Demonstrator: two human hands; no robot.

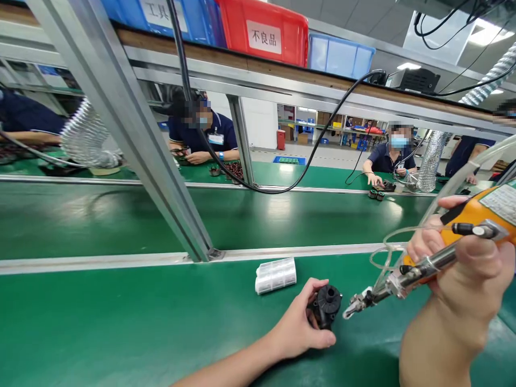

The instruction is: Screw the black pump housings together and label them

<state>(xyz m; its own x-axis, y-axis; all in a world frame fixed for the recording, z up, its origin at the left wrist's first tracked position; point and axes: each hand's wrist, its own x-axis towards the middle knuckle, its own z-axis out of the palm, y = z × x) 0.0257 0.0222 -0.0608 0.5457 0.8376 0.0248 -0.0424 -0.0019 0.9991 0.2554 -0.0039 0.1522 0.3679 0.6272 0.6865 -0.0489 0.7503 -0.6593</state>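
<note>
My left hand (298,322) is wrapped round a small black plastic pump housing (327,301), with a round spout on top, just above the green work surface (153,322). My right hand (467,269) grips an orange auto-feed screwdriver (427,269) with a metal barrel and clear hoses. Its metal tip (351,308) points left and down, a short gap to the right of the housing and not touching it. A roll of silvery-white labels (276,275) lies behind my left hand.
A slanting metal post (133,129) stands at left. A black cable (282,191) hangs across the middle. Blue and red bins (264,35) sit on the overhead shelf (282,80). Beyond the green belt (274,215), co-workers (217,134) handle parts.
</note>
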